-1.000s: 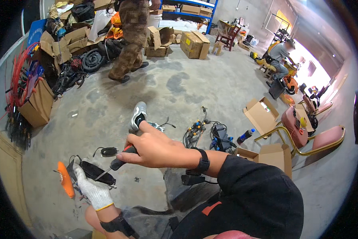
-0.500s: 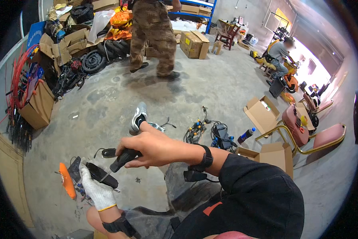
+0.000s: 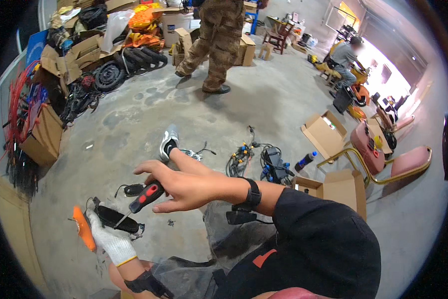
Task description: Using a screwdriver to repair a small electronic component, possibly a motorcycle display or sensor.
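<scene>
My left hand (image 3: 110,238), in a white knitted glove, is wrapped round the near side of a long black plastic housing (image 3: 115,215); its fingertips are mostly hidden. An orange curved plastic part (image 3: 83,228) is right beside the glove. In my bare right hand (image 3: 186,188) is a screwdriver (image 3: 146,196) with a black and red handle. The handle lies against the palm, with the thumb below it and the fingers loosely spread above. Its shaft slants down to the left, and the tip meets the housing. A small black device with a cable (image 3: 133,190) lies on the floor beyond.
Tiny dark screws or bits (image 3: 171,223) lie on the floor. Tangled cables (image 3: 241,159), a black power adapter (image 3: 276,162), a dark bottle (image 3: 305,161) and open cartons (image 3: 326,134) are to the right. Pink chairs (image 3: 367,144) stand further right. A person in camouflage trousers (image 3: 219,45) walks ahead.
The fingers of my right hand have loosened and spread, showing the red on the screwdriver handle. The housing has turned slightly in my left hand. The walking person has moved to the right.
</scene>
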Available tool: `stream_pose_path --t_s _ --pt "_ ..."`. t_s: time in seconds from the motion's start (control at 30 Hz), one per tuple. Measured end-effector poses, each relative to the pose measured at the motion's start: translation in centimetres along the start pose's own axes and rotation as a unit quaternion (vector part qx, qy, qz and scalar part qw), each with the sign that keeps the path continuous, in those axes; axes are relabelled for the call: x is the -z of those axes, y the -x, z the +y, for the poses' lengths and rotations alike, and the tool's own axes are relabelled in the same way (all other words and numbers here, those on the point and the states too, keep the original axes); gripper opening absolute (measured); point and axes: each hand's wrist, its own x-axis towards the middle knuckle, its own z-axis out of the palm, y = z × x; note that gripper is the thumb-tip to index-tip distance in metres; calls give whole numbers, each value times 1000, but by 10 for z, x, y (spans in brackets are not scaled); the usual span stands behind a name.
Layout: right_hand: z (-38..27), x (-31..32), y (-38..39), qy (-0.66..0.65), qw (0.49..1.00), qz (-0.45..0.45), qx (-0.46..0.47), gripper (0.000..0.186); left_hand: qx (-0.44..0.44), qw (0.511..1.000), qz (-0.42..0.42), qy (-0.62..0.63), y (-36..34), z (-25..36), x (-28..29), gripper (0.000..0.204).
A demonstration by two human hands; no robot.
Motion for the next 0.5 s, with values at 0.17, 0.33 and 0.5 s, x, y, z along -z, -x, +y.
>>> stream_pose_path --t_s 0.17,0.33,0.5 --pt "4 5 2 -20 989 -99 106 34 57 998 4 6 6 -6 -2 31" --pt "-4 6 3 75 990 -118 -11 27 -3 997 4 -79 18 -11 -10 35" --pt "-10 7 -5 48 993 -92 -51 38 26 997 22 -73 21 -17 -10 35"
